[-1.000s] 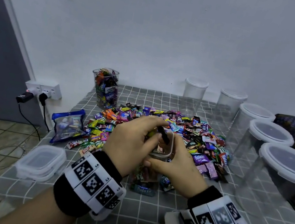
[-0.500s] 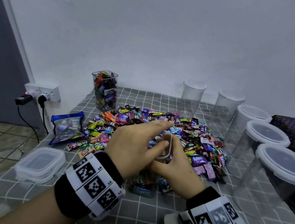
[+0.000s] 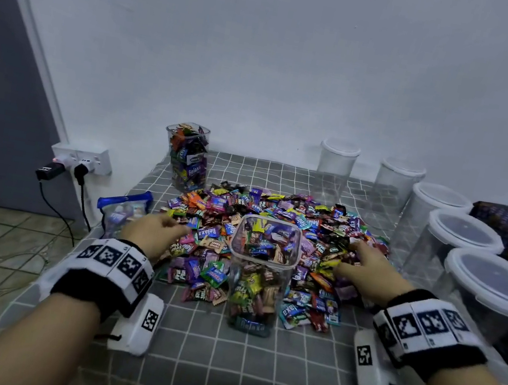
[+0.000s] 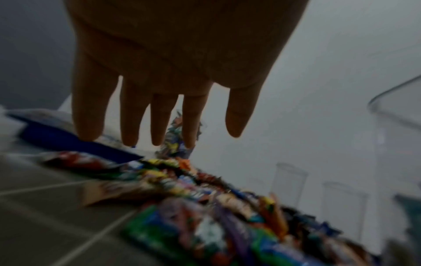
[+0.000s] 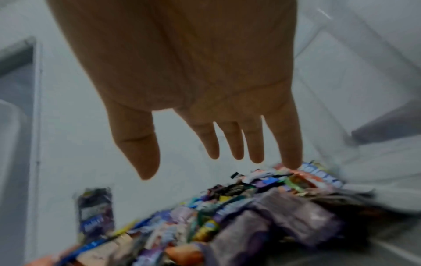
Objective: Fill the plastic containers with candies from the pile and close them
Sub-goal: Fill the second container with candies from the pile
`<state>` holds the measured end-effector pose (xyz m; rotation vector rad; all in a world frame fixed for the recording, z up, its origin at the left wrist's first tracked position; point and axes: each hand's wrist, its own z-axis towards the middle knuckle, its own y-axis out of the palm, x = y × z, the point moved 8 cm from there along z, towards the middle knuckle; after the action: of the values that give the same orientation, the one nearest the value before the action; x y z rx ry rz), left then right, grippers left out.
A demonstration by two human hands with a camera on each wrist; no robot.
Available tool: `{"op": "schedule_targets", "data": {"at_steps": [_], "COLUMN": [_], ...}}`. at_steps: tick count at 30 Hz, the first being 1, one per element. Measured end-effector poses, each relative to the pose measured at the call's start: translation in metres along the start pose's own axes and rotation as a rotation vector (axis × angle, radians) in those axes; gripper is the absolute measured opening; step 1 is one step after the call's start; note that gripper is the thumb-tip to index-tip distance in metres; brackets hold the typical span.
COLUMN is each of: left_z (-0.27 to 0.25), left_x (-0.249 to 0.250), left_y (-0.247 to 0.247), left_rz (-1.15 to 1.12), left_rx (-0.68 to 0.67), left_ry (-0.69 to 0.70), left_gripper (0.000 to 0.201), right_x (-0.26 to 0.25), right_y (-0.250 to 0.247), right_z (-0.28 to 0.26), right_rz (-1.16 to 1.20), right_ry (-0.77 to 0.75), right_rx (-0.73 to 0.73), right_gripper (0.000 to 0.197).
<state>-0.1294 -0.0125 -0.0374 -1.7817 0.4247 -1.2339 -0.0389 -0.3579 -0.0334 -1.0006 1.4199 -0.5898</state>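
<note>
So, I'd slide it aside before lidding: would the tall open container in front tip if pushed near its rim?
Probably. The open container is tall and narrow, filled nearly to its rim, and stands on soft cloth. Pushing low seems safer.

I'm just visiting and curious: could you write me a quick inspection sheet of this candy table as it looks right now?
Surface: table under a grey checked cloth.
Job's things: open container nearly full, no lid; candy pile behind and around it; filled jar at back left; five lidded empty containers along the right.
Clutter: blue bag at the left edge.
Hands: left hand and right hand open over the pile, holding nothing.
Cables: black plugs in the wall socket.
Surroundings: white wall, tiled floor.
</note>
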Motion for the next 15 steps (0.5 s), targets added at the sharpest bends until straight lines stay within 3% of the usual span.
{"op": "schedule_targets", "data": {"at_steps": [3, 6, 15], "left_z": [0.009, 0.013, 0.009], "left_x": [-0.018, -0.017, -0.013], "left_y": [0.014, 0.017, 0.025], "left_rz": [0.173, 0.236, 0.350], "left_rx": [-0.101, -0.109, -0.129], "left_ry": [-0.092, -0.105, -0.096], "left_gripper": [0.054, 0.056, 0.059], "right_x": [0.019, 0.021, -0.001], "right_y": [0.013, 0.022, 0.037], "right_z": [0.004, 0.002, -0.004], "right_rz": [-0.215, -0.261, -0.374], "right_ry": [0.131, 0.177, 0.127], "right_rx": [-0.107, -0.176, -0.260], "right_gripper": [0.069, 0.073, 0.085]}}
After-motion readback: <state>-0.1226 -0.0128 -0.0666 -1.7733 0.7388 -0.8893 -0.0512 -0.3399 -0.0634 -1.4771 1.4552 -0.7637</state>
